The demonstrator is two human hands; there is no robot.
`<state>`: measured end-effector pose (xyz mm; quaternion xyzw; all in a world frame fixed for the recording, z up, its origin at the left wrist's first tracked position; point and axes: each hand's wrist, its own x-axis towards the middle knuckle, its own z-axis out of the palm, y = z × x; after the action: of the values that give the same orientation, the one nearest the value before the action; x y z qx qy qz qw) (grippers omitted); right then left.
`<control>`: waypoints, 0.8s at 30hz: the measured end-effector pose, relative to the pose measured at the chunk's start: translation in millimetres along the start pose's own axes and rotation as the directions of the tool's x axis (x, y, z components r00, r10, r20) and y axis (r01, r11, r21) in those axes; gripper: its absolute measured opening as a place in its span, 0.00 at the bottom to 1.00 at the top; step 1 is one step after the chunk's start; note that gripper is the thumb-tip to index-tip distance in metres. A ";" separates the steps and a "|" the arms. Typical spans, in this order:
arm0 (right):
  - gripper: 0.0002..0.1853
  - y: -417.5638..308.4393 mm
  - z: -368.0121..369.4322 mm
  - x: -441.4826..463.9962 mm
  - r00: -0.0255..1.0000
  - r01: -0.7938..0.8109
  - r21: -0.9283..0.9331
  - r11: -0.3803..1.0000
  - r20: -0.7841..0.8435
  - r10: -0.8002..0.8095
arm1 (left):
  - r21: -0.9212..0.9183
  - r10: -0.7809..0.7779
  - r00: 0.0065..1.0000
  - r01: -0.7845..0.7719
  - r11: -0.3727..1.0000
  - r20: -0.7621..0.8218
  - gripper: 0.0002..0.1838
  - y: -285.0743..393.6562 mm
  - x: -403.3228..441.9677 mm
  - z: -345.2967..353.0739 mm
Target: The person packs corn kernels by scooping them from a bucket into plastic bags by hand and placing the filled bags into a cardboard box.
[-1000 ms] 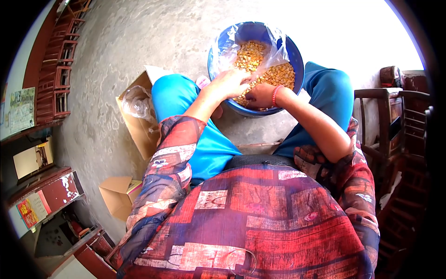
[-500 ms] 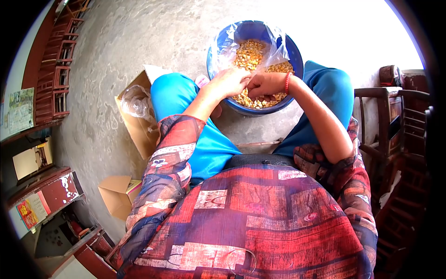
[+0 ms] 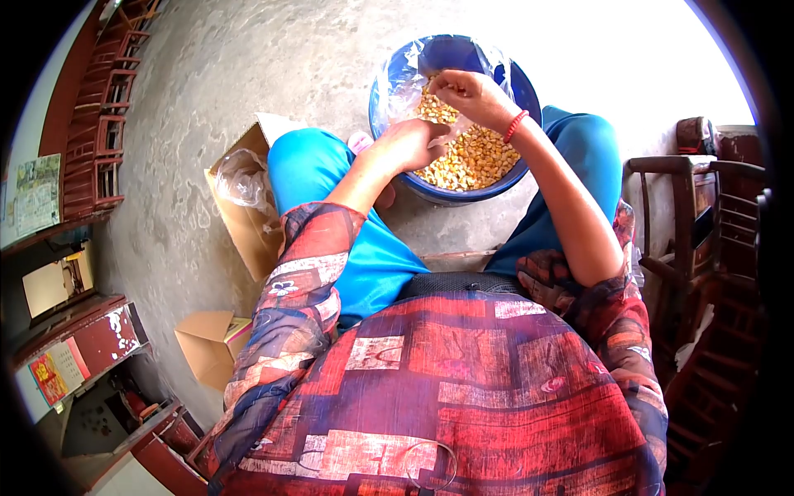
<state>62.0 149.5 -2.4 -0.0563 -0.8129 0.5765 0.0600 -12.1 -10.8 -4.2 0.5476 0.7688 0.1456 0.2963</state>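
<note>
1. Ahead of the person's lap, at 12 o'clock, the blue bucket point(image 3: 524, 93) is standing between the two knees; the left knee point(image 3: 310, 161) is sitting at the bucket's 8 o'clock, the right knee point(image 3: 589, 149) at its 4 o'clock.
2. Inside the bucket, the clear bag point(image 3: 400, 97) is lining the upper-left part, its film spreading from about 9 o'clock round to 1 o'clock.
3. Yellow corn is lying in two places: bagged kernels point(image 3: 432, 108) are showing through the bag's mouth near 10 o'clock, and loose kernels point(image 3: 468, 162) are covering the bucket's contents around 5 o'clock.
4. The left hand point(image 3: 404, 147) is reaching over the rim from 8 o'clock; its fingers and thumb are pressing together, pinching the near edge of the clear bag.
5. The right hand point(image 3: 480, 99) is hovering above the bag's mouth, just beyond the left hand, with its fingers curling downward toward 10 o'clock; whether they are gripping any kernels, I cannot tell.
6. A red bracelet point(image 3: 515, 126) is circling the right wrist, and the right forearm is crossing the rim at about 4 o'clock.
7. From the lap, an open cardboard box point(image 3: 241, 236) is resting on the floor point(image 3: 190, 107) at 10 o'clock, holding crumpled plastic point(image 3: 240, 180); a wooden chair point(image 3: 678, 165) is standing at 2 o'clock.
</note>
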 end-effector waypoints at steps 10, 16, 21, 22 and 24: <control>0.13 -39.4 -19.2 -21.6 0.794 -0.261 -0.137 0.956 0.533 0.293 | 0.040 -0.011 0.999 0.009 0.999 0.045 0.16 12.5 -6.6 -11.8; 0.14 27.1 13.4 -32.9 0.760 -0.042 -0.613 0.789 0.493 0.424 | 0.078 0.145 0.988 -0.140 0.987 -0.058 0.15 -5.0 1.5 3.4; 0.15 24.9 35.2 -39.4 0.790 0.098 -0.599 0.795 0.532 0.303 | 0.088 0.120 0.992 -0.115 0.989 -0.047 0.15 -0.2 -0.8 -0.1; 0.14 22.5 39.2 -41.1 0.787 0.123 -0.580 0.805 0.551 0.276 | 0.077 0.136 0.989 -0.131 0.988 -0.066 0.15 -0.4 -1.7 0.0; 0.14 22.0 45.3 -40.1 0.782 0.149 -0.573 0.806 0.567 0.258 | 0.078 0.126 0.991 -0.122 0.989 -0.053 0.15 -1.7 -0.7 0.4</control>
<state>94.6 108.1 -39.4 0.0958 -0.9216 0.2821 -0.2487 -13.1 -12.1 -5.2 0.6008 0.7463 0.1507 0.2439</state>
